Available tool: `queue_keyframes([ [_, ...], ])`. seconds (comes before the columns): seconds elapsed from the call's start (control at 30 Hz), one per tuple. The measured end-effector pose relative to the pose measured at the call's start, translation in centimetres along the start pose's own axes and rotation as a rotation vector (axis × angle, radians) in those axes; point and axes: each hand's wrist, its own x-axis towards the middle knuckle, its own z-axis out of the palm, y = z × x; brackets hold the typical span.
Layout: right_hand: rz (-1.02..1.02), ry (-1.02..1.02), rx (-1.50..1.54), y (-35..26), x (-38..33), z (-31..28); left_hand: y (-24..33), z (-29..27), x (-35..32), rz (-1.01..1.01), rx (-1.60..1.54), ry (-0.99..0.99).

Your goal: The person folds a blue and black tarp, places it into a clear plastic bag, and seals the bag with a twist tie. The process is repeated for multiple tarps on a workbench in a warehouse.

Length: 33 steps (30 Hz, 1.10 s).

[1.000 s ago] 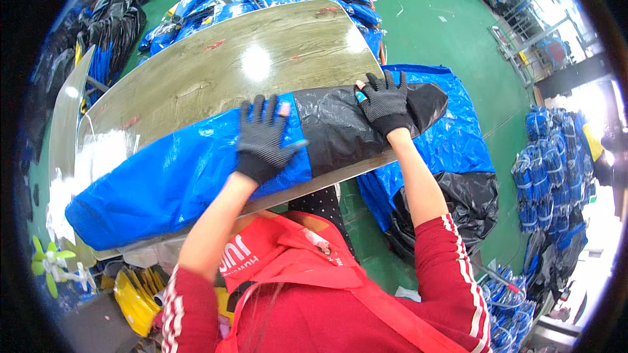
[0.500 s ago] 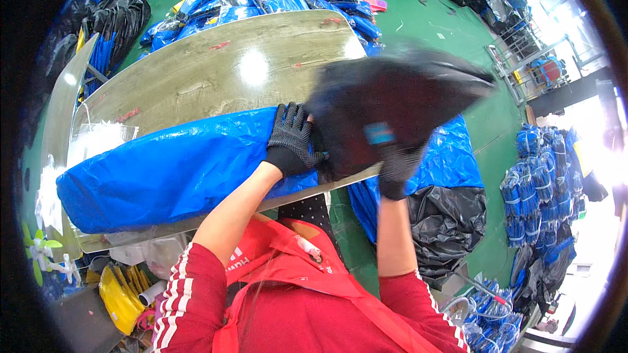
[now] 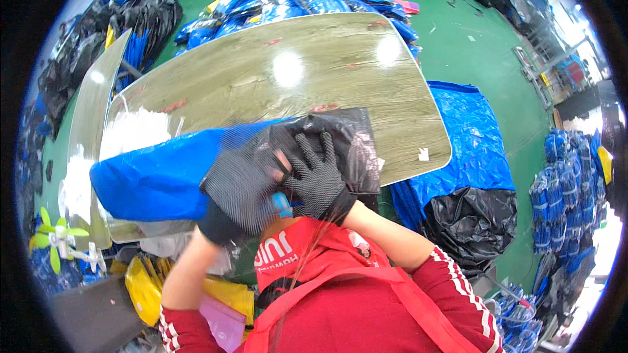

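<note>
Green fan [image 3: 55, 238]: far left, below the table's edge.
Table [image 3: 275, 72]: wood-grain top with rounded corners, glare spots on it.
Blue bag [image 3: 157, 176]: lies along the table's near edge, left of both hands.
Left hand [image 3: 239, 186]: dark knit glove, motion-blurred; fingers curled around the bag's black section, raised close to the camera.
Black end [image 3: 353, 144]: folded over the near table edge, continuous with the blue bag.
Right hand [image 3: 320, 180]: dotted glove, fingers spread flat on the black end.
Floor pile [image 3: 468, 150]: blue sheet with black bag, right of the table.
</note>
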Motion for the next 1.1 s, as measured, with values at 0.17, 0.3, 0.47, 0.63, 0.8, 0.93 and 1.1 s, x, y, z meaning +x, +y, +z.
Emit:
queue_keyframes([
  [0.17, 0.151, 0.303, 0.042, 2.1, 1.1, 2.2, -8.5, 8.3, -0.3, -0.215, 0.017, 0.272],
  [0.3, 0.215, 0.059, -0.122, 2.2, 3.0, 4.0, -10.1, 14.3, -0.5, -0.253, 0.041, 0.29],
  [0.47, 0.123, 0.141, -0.069, -2.0, 7.3, 5.1, -10.9, 9.9, -0.8, -0.166, -0.1, 0.242],
  [0.63, 0.063, -0.16, -0.092, -3.2, 8.0, 6.5, -18.7, 3.7, -15.5, -0.753, 0.206, 0.171],
  [0.8, -0.061, -0.034, -0.163, -2.9, 8.1, 7.9, -27.2, 9.6, -29.6, -1.197, -0.075, 0.491],
  [0.93, -0.022, -0.094, -0.279, -3.8, 10.0, 8.5, -30.1, 13.4, -31.5, -1.289, -0.143, 0.286],
  [1.1, -0.013, -0.006, -0.183, -5.0, 12.6, 9.7, -30.9, 11.6, -31.2, -1.323, -0.18, 0.187],
])
